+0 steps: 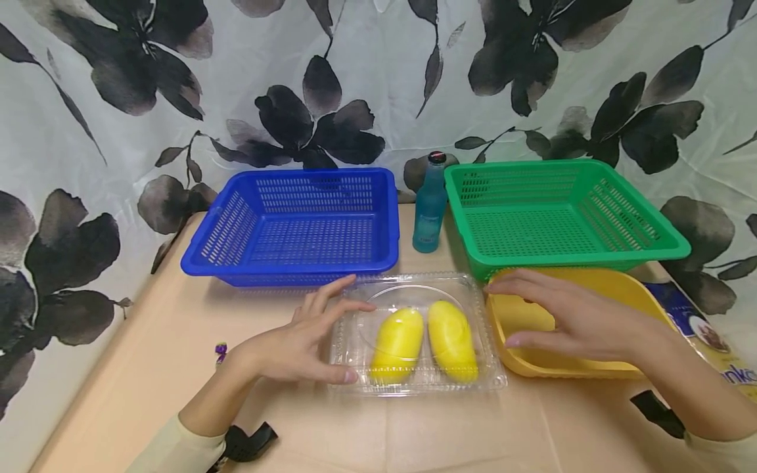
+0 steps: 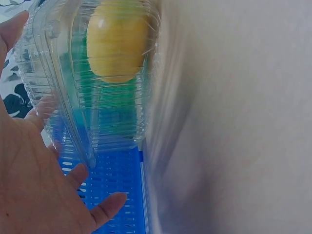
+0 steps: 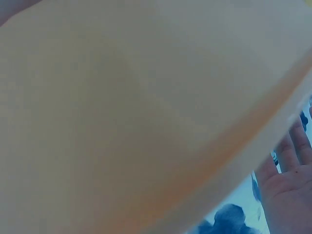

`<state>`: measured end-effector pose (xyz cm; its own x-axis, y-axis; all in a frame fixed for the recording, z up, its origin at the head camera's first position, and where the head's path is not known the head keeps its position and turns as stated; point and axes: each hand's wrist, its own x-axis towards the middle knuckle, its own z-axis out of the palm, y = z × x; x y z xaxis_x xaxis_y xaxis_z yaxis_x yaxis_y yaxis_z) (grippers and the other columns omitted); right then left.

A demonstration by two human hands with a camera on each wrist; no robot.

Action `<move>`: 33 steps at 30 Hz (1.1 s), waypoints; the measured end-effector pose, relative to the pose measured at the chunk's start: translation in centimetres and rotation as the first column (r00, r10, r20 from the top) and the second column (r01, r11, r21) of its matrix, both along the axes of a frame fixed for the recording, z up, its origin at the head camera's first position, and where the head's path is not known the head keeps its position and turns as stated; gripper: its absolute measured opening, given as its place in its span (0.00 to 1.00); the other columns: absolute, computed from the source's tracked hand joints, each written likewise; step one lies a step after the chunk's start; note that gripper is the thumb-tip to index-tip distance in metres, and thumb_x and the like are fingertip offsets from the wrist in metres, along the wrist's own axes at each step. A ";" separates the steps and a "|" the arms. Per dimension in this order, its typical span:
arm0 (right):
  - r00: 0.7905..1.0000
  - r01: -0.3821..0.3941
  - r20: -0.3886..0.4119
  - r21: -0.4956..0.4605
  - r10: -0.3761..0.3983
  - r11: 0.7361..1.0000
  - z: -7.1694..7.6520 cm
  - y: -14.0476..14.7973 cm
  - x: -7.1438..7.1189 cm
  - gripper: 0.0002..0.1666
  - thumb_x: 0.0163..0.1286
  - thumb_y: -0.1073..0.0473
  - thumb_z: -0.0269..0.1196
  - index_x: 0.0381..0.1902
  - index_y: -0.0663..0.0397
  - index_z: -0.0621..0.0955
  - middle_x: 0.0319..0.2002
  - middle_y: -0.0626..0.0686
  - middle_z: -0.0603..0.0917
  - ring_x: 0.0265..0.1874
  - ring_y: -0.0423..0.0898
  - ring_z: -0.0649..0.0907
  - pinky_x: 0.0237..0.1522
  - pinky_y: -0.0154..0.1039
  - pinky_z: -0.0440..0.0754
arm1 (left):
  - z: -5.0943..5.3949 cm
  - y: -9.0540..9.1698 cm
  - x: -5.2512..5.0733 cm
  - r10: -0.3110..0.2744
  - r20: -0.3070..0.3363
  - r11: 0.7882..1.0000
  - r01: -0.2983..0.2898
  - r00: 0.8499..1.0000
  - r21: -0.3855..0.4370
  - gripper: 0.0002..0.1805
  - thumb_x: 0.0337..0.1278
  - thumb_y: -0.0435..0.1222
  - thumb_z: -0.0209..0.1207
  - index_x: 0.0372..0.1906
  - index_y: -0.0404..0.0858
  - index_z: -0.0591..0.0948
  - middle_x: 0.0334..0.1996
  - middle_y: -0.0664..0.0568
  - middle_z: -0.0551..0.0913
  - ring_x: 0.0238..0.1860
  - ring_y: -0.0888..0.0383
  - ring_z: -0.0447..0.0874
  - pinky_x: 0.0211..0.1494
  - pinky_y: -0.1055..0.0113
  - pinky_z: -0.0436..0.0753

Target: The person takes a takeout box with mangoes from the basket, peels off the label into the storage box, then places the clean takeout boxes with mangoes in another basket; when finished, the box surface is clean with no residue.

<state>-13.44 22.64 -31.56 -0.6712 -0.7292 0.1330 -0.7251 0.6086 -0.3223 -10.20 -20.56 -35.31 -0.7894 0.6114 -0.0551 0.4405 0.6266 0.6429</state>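
Note:
A clear plastic clamshell container [image 1: 361, 322] lies on the table in the middle of the head view, with its lid down. Inside are two yellow mangoes [image 1: 397, 345], side by side; in the left wrist view one mango [image 2: 117, 44] shows through the ribbed wall. My left hand [image 1: 292, 348] is at the container's left side, fingers spread and thumb near its front corner; whether it touches is hard to tell. Over the left part of a yellow tub [image 1: 621, 289], my right hand [image 1: 573, 322] hovers with loosely extended fingers, holding nothing.
Behind stand a blue basket [image 1: 307, 266], a blue bottle [image 1: 430, 210] and a green basket [image 1: 568, 256]. A blue-and-yellow packet [image 1: 704, 328] lies at the right, partly behind my arm. A small purple wrapped candy [image 1: 221, 351] is by my left wrist.

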 end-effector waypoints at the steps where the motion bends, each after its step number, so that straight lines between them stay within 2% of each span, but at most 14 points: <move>1: 1.000 -0.011 -0.004 -0.001 0.011 1.000 -0.1 -0.2 -0.1 0.37 0.66 0.38 0.71 0.70 0.36 0.74 0.65 0.39 0.76 0.61 0.43 0.79 0.56 0.55 0.85 | 0.0 0.0 0.0 -0.001 0.002 1.000 0.001 1.000 -0.002 0.48 0.49 0.61 0.72 0.75 0.72 0.61 0.83 0.58 0.33 0.78 0.44 0.42 0.72 0.24 0.50; 5: 0.999 -0.035 -0.002 0.002 0.035 0.999 0.0 -0.7 -0.4 0.41 0.62 0.36 0.72 0.71 0.36 0.74 0.66 0.38 0.75 0.61 0.42 0.78 0.56 0.53 0.85 | 0.2 0.1 -0.2 -0.007 0.000 1.000 0.007 1.000 -0.014 0.47 0.50 0.61 0.71 0.75 0.72 0.61 0.83 0.57 0.34 0.78 0.44 0.41 0.72 0.24 0.52; 13: 0.995 -0.025 0.098 0.044 0.021 0.999 0.5 -1.9 -0.6 0.48 0.58 0.26 0.69 0.72 0.39 0.73 0.70 0.44 0.72 0.63 0.50 0.78 0.57 0.57 0.83 | 0.3 0.1 0.0 0.004 0.009 0.999 -0.003 1.000 -0.035 0.48 0.48 0.62 0.72 0.75 0.73 0.60 0.83 0.57 0.33 0.78 0.45 0.41 0.73 0.26 0.50; 17: 0.990 -0.006 0.141 0.053 -0.001 0.999 0.2 -2.3 -0.4 0.50 0.55 0.25 0.70 0.72 0.36 0.73 0.71 0.47 0.68 0.62 0.53 0.78 0.53 0.57 0.85 | 0.3 0.0 0.0 0.003 0.006 0.999 -0.002 1.000 -0.037 0.47 0.50 0.62 0.71 0.75 0.72 0.61 0.83 0.56 0.34 0.78 0.44 0.42 0.72 0.25 0.52; 20: 0.983 0.015 0.183 0.076 -0.029 0.997 -0.1 -2.7 -0.2 0.52 0.54 0.24 0.70 0.73 0.33 0.72 0.76 0.51 0.62 0.64 0.59 0.77 0.51 0.58 0.86 | 0.8 -0.1 0.3 0.026 0.011 0.998 -0.025 1.000 -0.063 0.48 0.48 0.64 0.72 0.75 0.73 0.62 0.83 0.60 0.35 0.79 0.46 0.41 0.72 0.25 0.54; 23: 0.972 0.039 0.228 0.104 -0.062 0.994 -0.3 -2.9 0.2 0.55 0.53 0.22 0.70 0.76 0.30 0.68 0.81 0.54 0.56 0.69 0.66 0.73 0.54 0.64 0.83 | 1.6 -0.3 0.8 0.054 0.014 0.994 -0.052 0.998 -0.093 0.49 0.45 0.66 0.72 0.75 0.74 0.63 0.83 0.63 0.37 0.80 0.47 0.40 0.72 0.26 0.56; 28: 0.955 0.065 0.278 0.147 -0.104 0.987 -0.3 -2.8 0.9 0.62 0.53 0.21 0.68 0.81 0.29 0.60 0.82 0.56 0.55 0.74 0.68 0.65 0.61 0.70 0.75 | 2.4 -0.5 1.2 0.060 0.025 0.992 -0.057 0.998 -0.114 0.51 0.43 0.66 0.73 0.75 0.76 0.61 0.83 0.60 0.35 0.82 0.44 0.38 0.72 0.28 0.61; 31: 0.953 0.066 0.283 0.150 -0.106 0.986 -0.4 -2.9 1.1 0.64 0.52 0.21 0.68 0.82 0.31 0.57 0.82 0.56 0.55 0.76 0.67 0.64 0.63 0.70 0.74 | 2.4 -0.5 1.2 0.053 0.038 0.992 -0.048 0.998 -0.118 0.54 0.41 0.64 0.76 0.76 0.76 0.60 0.83 0.55 0.34 0.81 0.39 0.45 0.71 0.31 0.65; 33: 0.960 0.056 0.264 0.150 -0.095 0.987 -0.4 -3.1 1.2 0.66 0.51 0.20 0.68 0.82 0.32 0.57 0.82 0.57 0.55 0.75 0.67 0.65 0.64 0.70 0.72 | 2.3 -0.5 1.1 0.049 0.041 0.993 -0.044 0.998 -0.114 0.55 0.41 0.63 0.76 0.77 0.75 0.59 0.84 0.51 0.35 0.79 0.35 0.51 0.70 0.33 0.68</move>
